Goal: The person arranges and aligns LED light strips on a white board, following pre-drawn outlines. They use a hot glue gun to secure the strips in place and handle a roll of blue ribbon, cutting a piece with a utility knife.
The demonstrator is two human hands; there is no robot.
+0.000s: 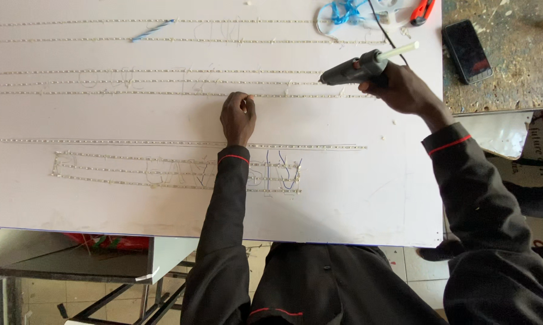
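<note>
Over a white board [355, 204], my left hand [237, 117] pinches down on a thin light strip [163, 93] to pin it flat, while my right hand [404, 90] grips a glue gun [355, 69] — nozzle aimed left along that strip; a dark phone [467, 51] lies far right.

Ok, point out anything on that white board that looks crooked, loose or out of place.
The blue twisted stick lies slanted across the top two LED strips. A tangle of blue wire sits at the board's top edge. Loose blue wires loop over the lowest strips. Otherwise the rows run straight.
</note>
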